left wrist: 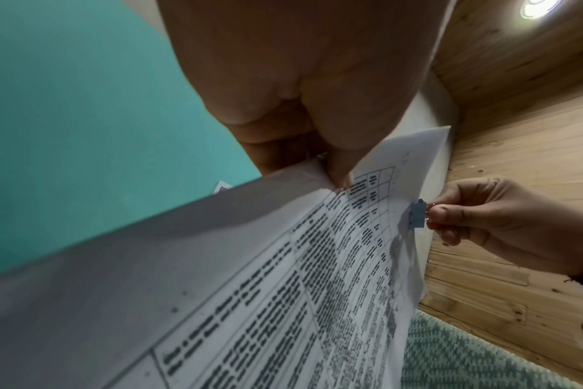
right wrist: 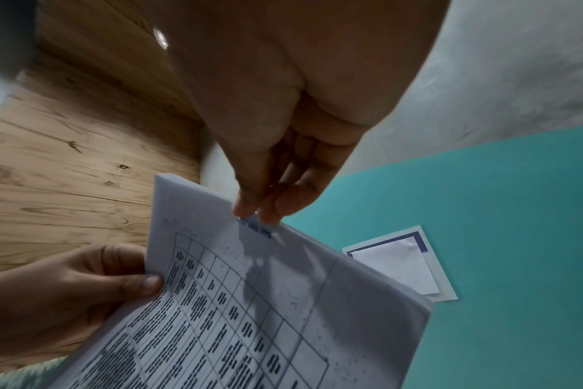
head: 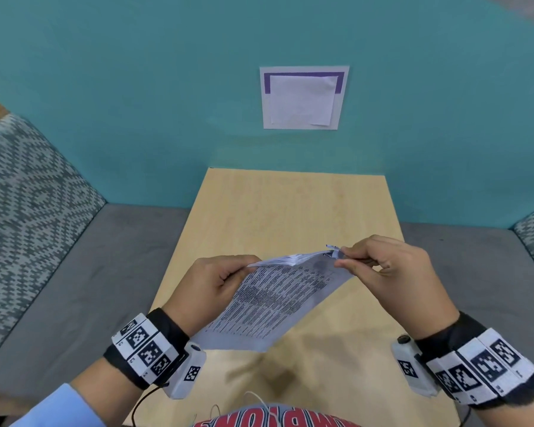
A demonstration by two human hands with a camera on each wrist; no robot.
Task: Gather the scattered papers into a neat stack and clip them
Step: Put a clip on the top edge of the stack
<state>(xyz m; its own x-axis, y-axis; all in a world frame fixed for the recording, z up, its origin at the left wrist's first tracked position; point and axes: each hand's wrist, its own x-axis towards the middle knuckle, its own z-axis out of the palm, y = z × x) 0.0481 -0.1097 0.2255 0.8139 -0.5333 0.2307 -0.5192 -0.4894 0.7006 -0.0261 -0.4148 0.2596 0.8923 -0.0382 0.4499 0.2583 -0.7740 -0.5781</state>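
The left hand point(head: 211, 285) grips the gathered papers point(head: 278, 303) at their nine o'clock edge, holding the stack lifted above the table point(head: 290, 204). At two o'clock, the right hand point(head: 389, 269) pinches a blue binder clip point(left wrist: 417, 213) onto the stack's edge. Gathering looks finished; only releasing the clip seems left.

What I can't make out from here

The print on the stack of papers point(head: 278, 300) is too blurred to read in any view. My left hand point(head: 210, 288) covers the stack's left edge, and its fingers behind the sheets are hidden. The binder clip point(left wrist: 417, 216) is mostly hidden by my right hand point(head: 392, 272) in the head view. The lettering on my shirt point(head: 275, 419) is cut off by the bottom edge.
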